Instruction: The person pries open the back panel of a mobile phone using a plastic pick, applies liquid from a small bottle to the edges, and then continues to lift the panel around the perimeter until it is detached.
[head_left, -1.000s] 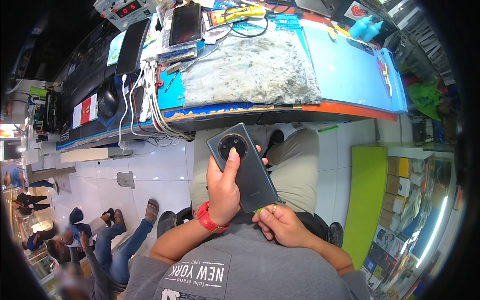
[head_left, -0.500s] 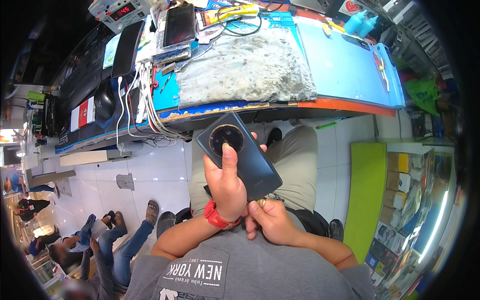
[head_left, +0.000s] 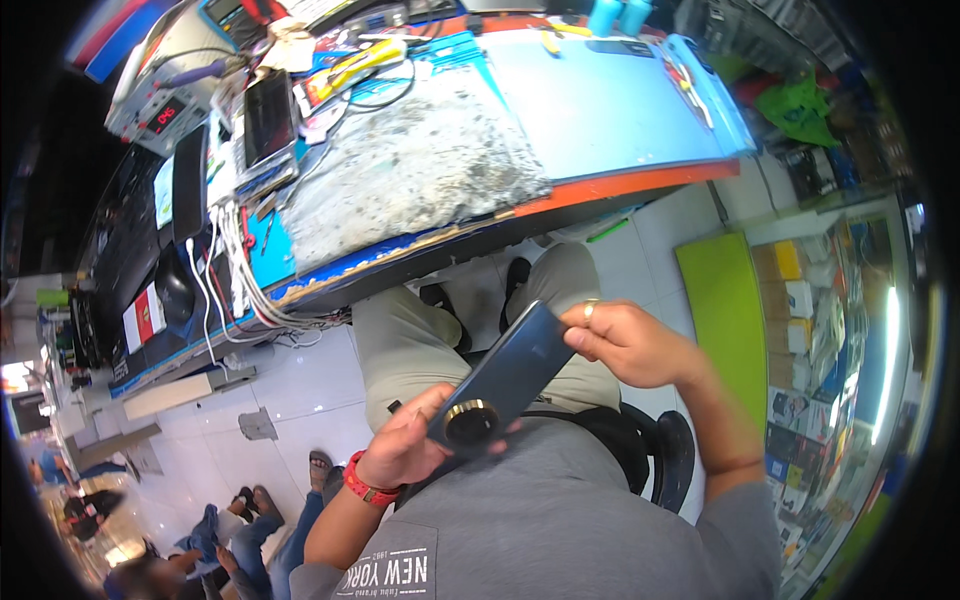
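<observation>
Boxes: small yellow, white and brown packages stood stacked on shelves at the right, beside a lime-green panel.
Phone: a dark blue-grey smartphone, back up, round gold-ringed camera at its lower end, lay tilted over the lap below the bench edge.
Left hand: the left hand cupped the camera end, fingers wrapped around it.
Right hand: the right hand pinched the upper corner.

Dark grey-blue phone with gold-ringed camera; red wristband; blue-and-orange workbench mat.
</observation>
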